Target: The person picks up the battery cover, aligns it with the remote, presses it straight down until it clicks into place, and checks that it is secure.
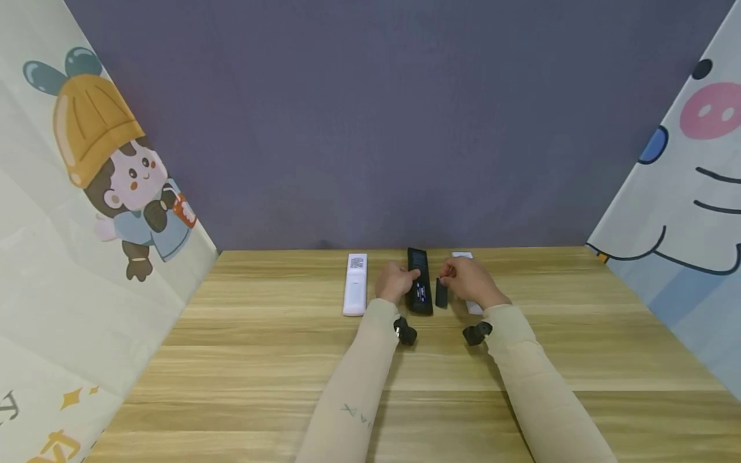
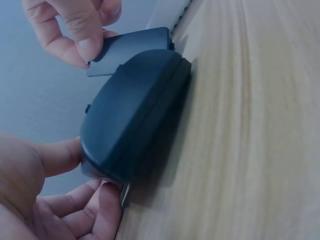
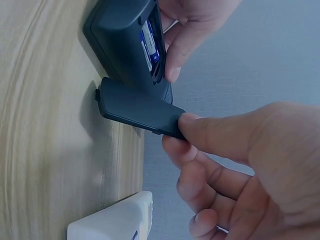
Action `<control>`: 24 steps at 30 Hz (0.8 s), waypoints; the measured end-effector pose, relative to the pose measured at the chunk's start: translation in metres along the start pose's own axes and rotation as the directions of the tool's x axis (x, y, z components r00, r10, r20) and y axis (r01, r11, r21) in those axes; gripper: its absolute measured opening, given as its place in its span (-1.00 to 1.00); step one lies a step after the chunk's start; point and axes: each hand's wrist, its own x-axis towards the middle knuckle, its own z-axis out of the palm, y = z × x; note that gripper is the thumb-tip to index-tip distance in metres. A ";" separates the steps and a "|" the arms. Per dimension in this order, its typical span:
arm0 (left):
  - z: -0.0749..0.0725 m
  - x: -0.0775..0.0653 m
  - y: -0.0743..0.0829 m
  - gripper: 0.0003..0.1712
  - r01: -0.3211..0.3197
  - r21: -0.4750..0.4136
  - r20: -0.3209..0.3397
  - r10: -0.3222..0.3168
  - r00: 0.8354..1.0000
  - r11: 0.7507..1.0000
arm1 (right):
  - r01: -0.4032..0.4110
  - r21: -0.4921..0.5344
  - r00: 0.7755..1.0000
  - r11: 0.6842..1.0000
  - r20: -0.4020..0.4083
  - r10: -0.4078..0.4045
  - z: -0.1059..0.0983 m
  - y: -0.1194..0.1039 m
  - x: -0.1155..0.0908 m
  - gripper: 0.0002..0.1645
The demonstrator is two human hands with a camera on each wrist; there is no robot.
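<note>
A black remote control (image 1: pixel 420 283) lies back side up on the table, its battery compartment uncovered. Blue-and-white batteries (image 3: pixel 149 44) sit inside that compartment. My left hand (image 1: pixel 396 281) grips the remote by its left side, thumb on top and fingers at the edge. Just right of the remote, my right hand (image 1: pixel 467 281) pinches the black battery cover (image 3: pixel 140 108) by one end between thumb and fingers. The cover is held tilted close over the table, with small tabs showing along its edge.
On the wooden table (image 1: pixel 260 360), a white remote (image 1: pixel 356 286) lies to the left of my left hand. Another white remote (image 3: pixel 117 220) lies under and beside my right hand, partly hidden in the head view. A grey wall (image 1: pixel 370 128) rises behind the table's far edge.
</note>
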 end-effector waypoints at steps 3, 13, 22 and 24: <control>-0.001 -0.002 -0.001 -0.62 0.003 -0.021 -0.014 -0.003 1.000 1.000 | -0.005 0.011 1.000 1.000 -0.008 0.005 0.000 -0.001 0.000 -0.95; -0.008 -0.007 -0.004 -0.66 0.013 -0.194 0.002 -0.013 1.000 0.981 | 0.000 0.016 1.000 1.000 -0.022 0.001 -0.001 0.000 0.001 -0.95; -0.008 -0.005 -0.006 -0.67 0.038 -0.241 0.020 -0.034 0.999 0.970 | -0.023 0.023 1.000 0.999 -0.003 0.023 -0.002 0.000 0.001 -0.92; -0.008 -0.005 -0.006 -0.67 0.039 -0.248 0.021 -0.035 0.999 0.968 | -0.020 0.021 1.000 1.000 -0.001 0.020 -0.003 -0.002 0.001 -0.92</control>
